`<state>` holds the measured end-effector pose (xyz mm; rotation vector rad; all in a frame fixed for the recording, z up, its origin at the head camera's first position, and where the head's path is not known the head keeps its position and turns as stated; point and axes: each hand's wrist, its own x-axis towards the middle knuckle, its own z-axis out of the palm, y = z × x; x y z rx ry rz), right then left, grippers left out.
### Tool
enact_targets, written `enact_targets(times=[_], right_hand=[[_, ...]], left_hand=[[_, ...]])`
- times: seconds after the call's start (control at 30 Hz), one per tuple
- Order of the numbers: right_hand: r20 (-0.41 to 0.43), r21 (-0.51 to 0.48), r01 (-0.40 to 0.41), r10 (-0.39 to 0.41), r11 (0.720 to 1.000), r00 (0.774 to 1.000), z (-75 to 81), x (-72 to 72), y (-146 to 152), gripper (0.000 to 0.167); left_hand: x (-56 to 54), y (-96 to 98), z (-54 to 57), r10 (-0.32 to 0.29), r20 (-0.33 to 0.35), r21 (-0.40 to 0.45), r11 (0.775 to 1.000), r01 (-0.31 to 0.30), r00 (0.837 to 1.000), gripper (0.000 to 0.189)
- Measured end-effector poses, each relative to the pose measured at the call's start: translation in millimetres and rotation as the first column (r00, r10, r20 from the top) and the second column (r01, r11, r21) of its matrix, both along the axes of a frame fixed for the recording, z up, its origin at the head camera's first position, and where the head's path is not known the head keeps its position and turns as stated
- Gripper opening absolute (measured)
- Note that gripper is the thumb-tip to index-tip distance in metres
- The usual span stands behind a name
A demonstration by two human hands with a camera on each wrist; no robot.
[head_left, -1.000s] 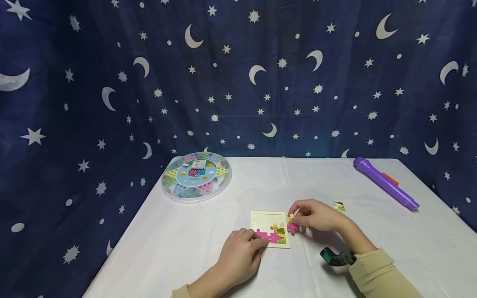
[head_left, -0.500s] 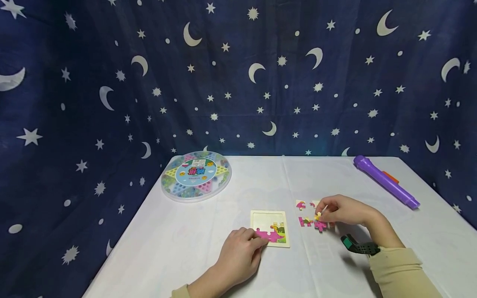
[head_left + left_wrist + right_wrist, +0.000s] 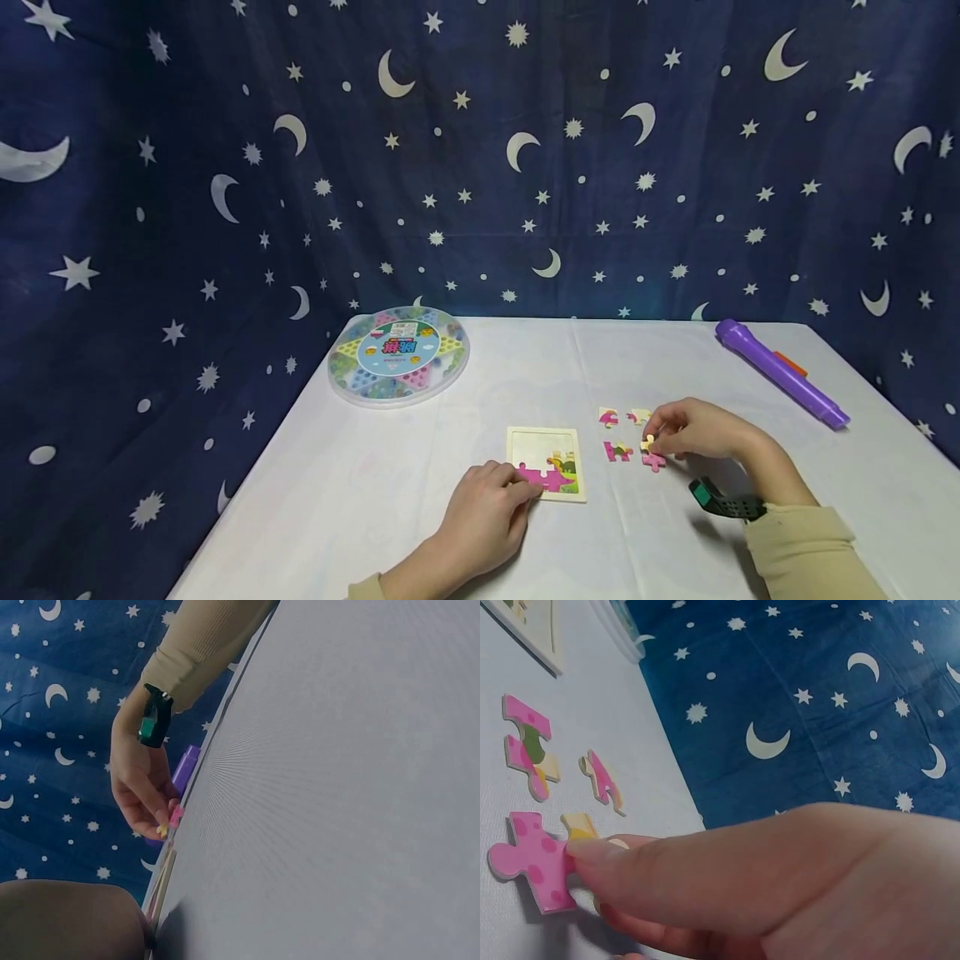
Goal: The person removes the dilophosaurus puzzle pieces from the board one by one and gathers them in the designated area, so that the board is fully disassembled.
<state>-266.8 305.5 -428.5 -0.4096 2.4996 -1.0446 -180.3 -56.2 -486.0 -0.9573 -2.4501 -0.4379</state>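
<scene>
My left hand (image 3: 486, 510) holds the lower left corner of a small square puzzle board (image 3: 546, 433), thumb along the bottom edge. Joined pink and green dinosaur pieces fill the board's lower part; its upper part shows bare wood. To the right of the board, my right hand (image 3: 701, 429) pinches a pink spotted jigsaw piece (image 3: 536, 862) with a yellow corner between thumb and fingers. In the right wrist view it casts a shadow on the cloth beneath. Beside it lie loose jigsaw pieces, among them a pink and green one (image 3: 618, 452) and a pink and cream one (image 3: 608, 417).
A round, clear-lidded board game box (image 3: 397, 354) sits at the table's back left. At the back right lies a purple tube-shaped toy (image 3: 780, 375) with an orange part. White cloth covers the table (image 3: 420, 467), and a starry blue curtain (image 3: 480, 167) hangs behind it.
My right hand has moved right, away from the board, carrying the pink piece to the loose pieces, which it had been hiding. Over the last half second it has barely shifted. My left hand stays put.
</scene>
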Motion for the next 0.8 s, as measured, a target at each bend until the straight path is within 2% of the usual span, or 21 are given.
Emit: enact_targets(times=[0.13, 0.5, 0.6, 0.73, 0.8], right_hand=[[-0.026, 0.022, 0.019, -0.019, 1.0, 1.0, -2.6, 1.2, 0, 0.017], [-0.08, 0.072, 0.064, -0.059, 0.995, 0.995, -2.1, 1.0, -5, 0.018], [-0.129, 0.071, 0.053, -0.043, 0.996, 0.991, -2.7, 0.4, -11, 0.017], [-0.225, 0.062, 0.022, -0.008, 0.998, 0.974, -3.6, -0.3, -25, 0.015], [-0.225, 0.054, 0.023, -0.01, 0.998, 0.974, -3.1, 0.8, -35, 0.015]], left_hand=[[-0.1, 0.1, -2.1, -0.005, -0.021, 0.003, 1.0, 0.005, 1.0, 0.014], [0.7, -0.2, 0.5, -0.007, -0.018, -0.017, 1.0, 0.007, 1.0, 0.015], [0.9, -0.2, 1.1, -0.005, -0.012, -0.023, 1.0, 0.005, 1.0, 0.015], [0.8, -0.3, 1.4, -0.002, -0.009, -0.024, 1.0, 0.002, 1.0, 0.015], [0.7, -0.6, 0.8, -0.003, -0.009, -0.02, 1.0, 0.003, 1.0, 0.015]])
